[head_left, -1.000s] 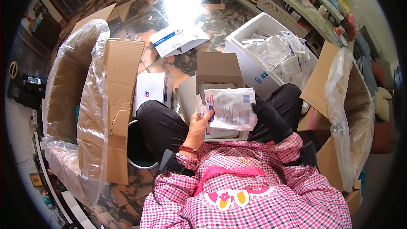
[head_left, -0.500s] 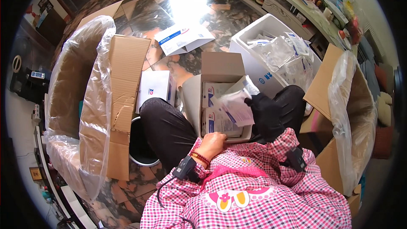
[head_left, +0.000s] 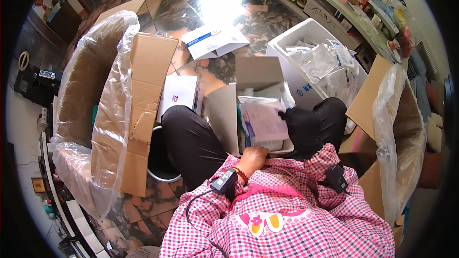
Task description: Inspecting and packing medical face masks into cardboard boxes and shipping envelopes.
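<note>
A small open carton (head_left: pixel 223 119) stands between my knees, with flat packets inside. My right hand (head_left: pixel 303 126), in a black glove, is closed on the right edge of a clear packet with pinkish print (head_left: pixel 264 119), tilted over the carton's opening. Other packets behind it are partly covered. My left hand (head_left: pixel 253 159) is bare and lies at the carton's near edge, with its fingers curled over the rim and their tips hidden. A beaded bracelet is on that wrist.
On the right are a white foam box (head_left: pixel 279 59) full of clear packets and a plastic-lined cardboard box (head_left: pixel 366 91). A larger lined box (head_left: pixel 148 71), a white carton (head_left: pixel 178 95) and a dark bin (head_left: pixel 163 162) are left. A folded white carton (head_left: pixel 215 43) lies ahead.
The pinkish packet has swung to the left and lower, more squarely over the carton. My left hand has shifted slightly right along the rim. The whole view has turned a little.
</note>
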The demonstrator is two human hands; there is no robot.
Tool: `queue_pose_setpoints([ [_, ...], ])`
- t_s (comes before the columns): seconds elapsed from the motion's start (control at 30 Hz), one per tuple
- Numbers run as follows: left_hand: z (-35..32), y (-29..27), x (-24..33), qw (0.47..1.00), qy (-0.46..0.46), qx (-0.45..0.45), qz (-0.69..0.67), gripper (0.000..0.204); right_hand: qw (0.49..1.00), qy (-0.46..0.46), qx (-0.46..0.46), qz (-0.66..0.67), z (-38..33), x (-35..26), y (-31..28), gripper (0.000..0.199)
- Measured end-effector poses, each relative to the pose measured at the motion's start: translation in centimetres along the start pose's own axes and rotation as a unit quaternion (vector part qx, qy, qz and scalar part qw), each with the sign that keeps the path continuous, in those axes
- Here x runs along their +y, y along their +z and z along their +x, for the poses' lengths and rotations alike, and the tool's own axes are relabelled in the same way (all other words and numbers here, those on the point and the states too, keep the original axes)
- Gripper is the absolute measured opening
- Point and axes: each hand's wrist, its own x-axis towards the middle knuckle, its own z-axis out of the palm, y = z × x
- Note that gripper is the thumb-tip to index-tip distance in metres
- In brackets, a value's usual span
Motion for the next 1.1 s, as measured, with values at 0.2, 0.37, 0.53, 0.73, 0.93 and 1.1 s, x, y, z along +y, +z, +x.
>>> queue_pose_setpoints([
  [0.2, -0.8, -2.9, 0.7, 0.985, -0.069, 0.009, -0.155, 0.030, 1.000, -0.009, -0.003, -0.029, 0.5, 1.4, -2.0, 0.009],
  [0.37, -0.4, -4.5, 0.0, 0.922, -0.257, 0.124, -0.261, 0.021, 0.998, 0.008, 0.001, -0.059, 1.0, 2.2, -4.3, 0.007],
  [0.53, 1.4, -4.2, -1.1, 0.843, -0.210, 0.247, -0.430, 0.026, 0.998, -0.046, 0.015, -0.045, 1.2, 6.3, -4.9, 0.014],
  [0.73, 3.0, -6.6, -0.3, 0.732, -0.179, 0.189, -0.630, 0.023, 0.993, 0.002, 0.004, 0.120, 0.6, 7.4, -5.1, 0.011],
  [0.93, 2.6, -7.0, -0.2, 0.730, -0.127, 0.141, -0.656, 0.025, 0.913, 0.215, -0.029, 0.346, -0.4, 5.5, -4.7, 0.012],
  [1.1, 2.3, -6.8, -0.8, 0.706, -0.137, 0.076, -0.690, 0.028, 0.970, 0.147, -0.090, 0.171, -0.1, 6.2, -5.1, 0.010],
])
